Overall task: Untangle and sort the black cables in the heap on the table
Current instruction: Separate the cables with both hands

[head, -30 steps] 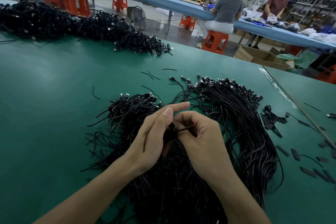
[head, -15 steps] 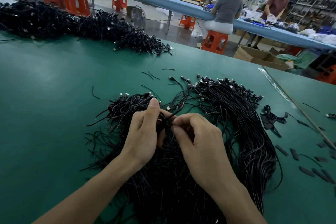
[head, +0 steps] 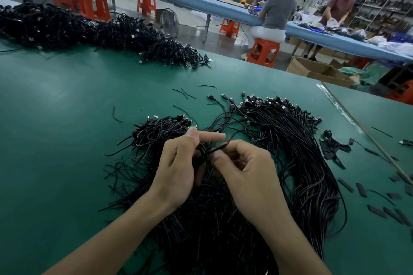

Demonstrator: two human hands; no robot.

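Pinching one black cable (head: 211, 151) in my right hand (head: 248, 169) while my left hand (head: 178, 167) curls round its loop, I hold it just above the tangled heap (head: 156, 134) on the green table (head: 55, 118) so it can slide free toward the straightened bundle (head: 301, 152) alongside.

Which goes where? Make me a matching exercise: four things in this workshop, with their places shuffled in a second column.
1 cable
2 far pile
3 orange stool
4 cardboard box

A under a seated person
B pinched between left hand and right hand
C past the table's far edge, at right
D on the table, far left

Pairs: 1-B, 2-D, 3-A, 4-C
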